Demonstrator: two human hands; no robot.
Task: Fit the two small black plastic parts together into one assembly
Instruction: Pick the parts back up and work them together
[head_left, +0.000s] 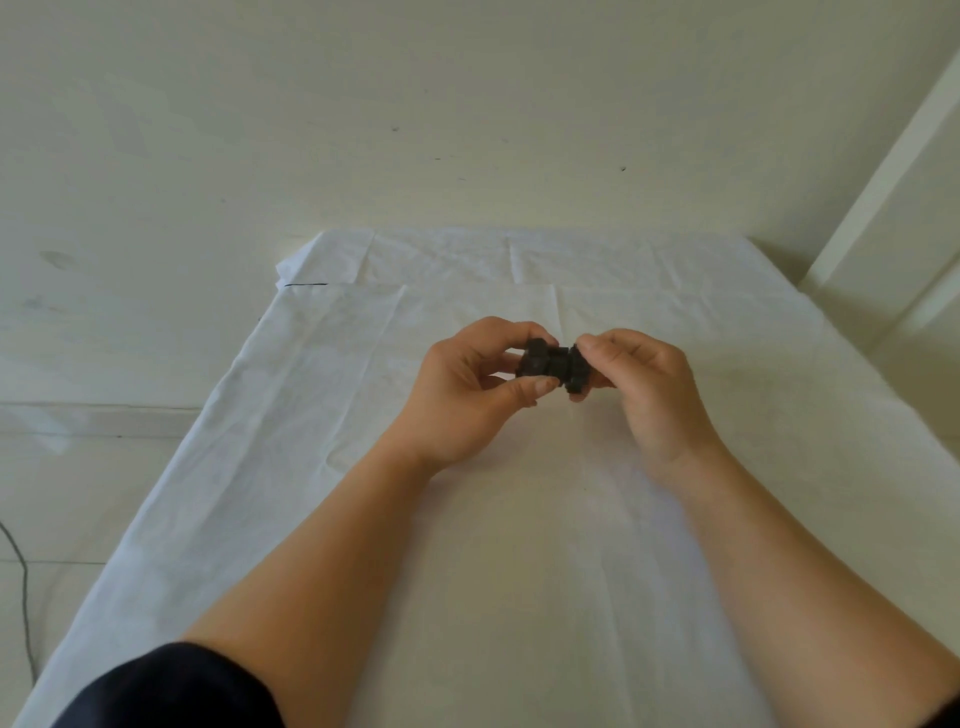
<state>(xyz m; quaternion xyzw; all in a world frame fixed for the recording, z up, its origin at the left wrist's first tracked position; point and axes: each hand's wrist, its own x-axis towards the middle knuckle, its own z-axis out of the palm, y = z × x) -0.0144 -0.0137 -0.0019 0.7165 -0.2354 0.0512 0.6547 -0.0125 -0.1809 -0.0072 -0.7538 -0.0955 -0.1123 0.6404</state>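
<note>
Head view showed my two hands meeting a little above the middle of the frame, over the white cloth (519, 519). To do this step well, I judged I had to keep both black pieces in one straight line and push them gently toward each other, not at a slant, so they would not jam or slip out. My left hand (467, 395) was closed around the left black part (535, 358), with my thumb under it and my fingers curled over the top. My right hand (639, 389) pinched the right black part (575, 371) tight with its fingertips. The two parts were touching in the middle, held up off the cloth. I could not tell if they were all the way pushed in, because they were small and dark and my fingers hid some of them.
</note>
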